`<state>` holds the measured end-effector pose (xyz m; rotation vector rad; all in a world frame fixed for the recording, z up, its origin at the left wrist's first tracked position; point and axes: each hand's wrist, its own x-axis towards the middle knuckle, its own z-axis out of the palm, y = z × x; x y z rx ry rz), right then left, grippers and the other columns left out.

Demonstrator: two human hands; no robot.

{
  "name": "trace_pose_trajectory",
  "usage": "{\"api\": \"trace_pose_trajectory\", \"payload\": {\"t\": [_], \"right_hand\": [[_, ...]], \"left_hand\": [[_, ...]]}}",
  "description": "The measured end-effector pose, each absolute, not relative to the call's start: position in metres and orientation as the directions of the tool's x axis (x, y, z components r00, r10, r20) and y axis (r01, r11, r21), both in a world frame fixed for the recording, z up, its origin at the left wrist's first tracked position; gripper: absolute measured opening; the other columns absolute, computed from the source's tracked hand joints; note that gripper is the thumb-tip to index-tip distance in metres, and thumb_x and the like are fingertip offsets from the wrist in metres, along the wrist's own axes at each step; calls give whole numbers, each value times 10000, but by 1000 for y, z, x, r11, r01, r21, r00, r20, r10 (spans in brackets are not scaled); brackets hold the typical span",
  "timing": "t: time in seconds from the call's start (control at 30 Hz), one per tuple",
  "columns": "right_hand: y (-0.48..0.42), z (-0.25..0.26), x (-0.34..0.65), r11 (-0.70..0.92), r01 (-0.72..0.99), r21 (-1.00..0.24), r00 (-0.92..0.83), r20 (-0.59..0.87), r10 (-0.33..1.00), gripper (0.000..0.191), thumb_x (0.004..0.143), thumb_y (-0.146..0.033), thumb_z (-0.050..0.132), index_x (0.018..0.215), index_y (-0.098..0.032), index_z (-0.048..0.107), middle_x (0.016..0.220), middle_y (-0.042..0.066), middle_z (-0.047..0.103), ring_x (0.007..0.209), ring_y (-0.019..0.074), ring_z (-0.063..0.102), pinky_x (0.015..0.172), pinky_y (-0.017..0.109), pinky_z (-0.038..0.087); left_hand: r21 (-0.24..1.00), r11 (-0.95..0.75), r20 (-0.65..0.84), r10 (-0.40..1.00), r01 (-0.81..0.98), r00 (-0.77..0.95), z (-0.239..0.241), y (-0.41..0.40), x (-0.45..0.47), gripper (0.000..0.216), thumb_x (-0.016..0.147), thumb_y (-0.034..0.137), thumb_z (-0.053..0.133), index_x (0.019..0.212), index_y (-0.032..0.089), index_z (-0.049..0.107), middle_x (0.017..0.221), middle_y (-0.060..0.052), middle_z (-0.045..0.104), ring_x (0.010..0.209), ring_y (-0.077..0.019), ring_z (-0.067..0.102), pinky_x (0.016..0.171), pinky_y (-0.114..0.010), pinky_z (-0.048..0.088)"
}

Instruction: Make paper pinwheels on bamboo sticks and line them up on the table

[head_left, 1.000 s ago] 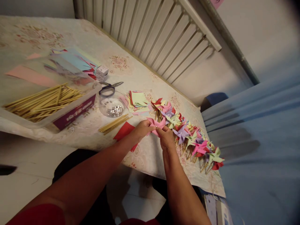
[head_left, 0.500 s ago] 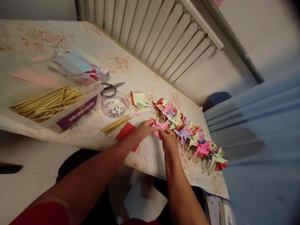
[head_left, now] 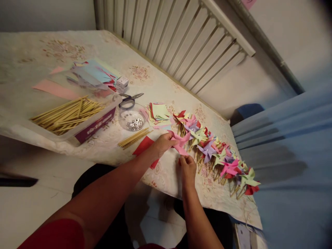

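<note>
A pink paper pinwheel is held up over the table's near side. My left hand is closed on its left blade, thumb and fingers pinching the paper. Just below the lower blade is my right hand, its fingertips drawn together; what they hold, if anything, is hidden. Under my left forearm lie red paper squares, partly covered. Thin wooden sticks lie in a small bundle to the left. Finished pinwheels on sticks in several colours lie in rows to the right.
A clear plastic box of wooden sticks stands at the left. Near it are a round dish of small shiny pieces, scissors and small white boxes. Coloured paper squares are stacked behind. A radiator borders the table's far edge.
My right hand has moved down from the pinwheel's centre to below its lower blade. My left hand still grips the pinwheel, whose blades now show more fully. The whole view has shifted slightly.
</note>
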<state>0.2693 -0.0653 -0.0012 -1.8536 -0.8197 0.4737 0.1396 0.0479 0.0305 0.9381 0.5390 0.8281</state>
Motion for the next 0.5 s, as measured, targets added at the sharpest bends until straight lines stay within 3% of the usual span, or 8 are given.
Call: {"api": "trace_pose_trajectory", "payload": {"t": [0.13, 0.23, 0.37, 0.5], "right_hand": [[-70, -17, 258, -201, 598, -776, 565, 231, 792, 216, 789, -388, 562, 729, -201, 652, 713, 24, 661, 698, 191, 573, 728, 309, 438], [-67, -22, 255, -196, 697, -690, 502, 275, 820, 264, 835, -394, 528, 776, -192, 687, 766, 61, 695, 722, 208, 600, 761, 325, 436], [-58, -26, 256, -179, 737, -652, 451, 276, 849, 301, 867, -391, 500, 766, -189, 699, 753, 79, 691, 697, 217, 601, 730, 330, 430], [-46, -22, 254, -147, 631, -761, 472, 227, 852, 252, 821, -423, 571, 820, -206, 701, 793, 71, 681, 791, 236, 619, 738, 328, 445]], "left_hand": [[869, 329, -60, 811, -368, 582, 26, 48, 140, 340, 642, 389, 779, 694, 179, 518, 601, 52, 502, 555, -87, 426, 535, -219, 305], [863, 342, -61, 801, -372, 595, 27, 47, 138, 286, 659, 357, 783, 730, 169, 579, 638, 18, 566, 640, -128, 518, 593, -241, 368], [824, 392, -34, 754, -409, 656, 29, 46, 133, 294, 647, 358, 793, 789, 152, 637, 687, 2, 607, 702, -142, 558, 665, -258, 407], [781, 451, 11, 682, -432, 732, 31, 41, 123, 316, 597, 341, 823, 787, 136, 673, 682, 4, 612, 645, -108, 535, 642, -241, 393]]}}
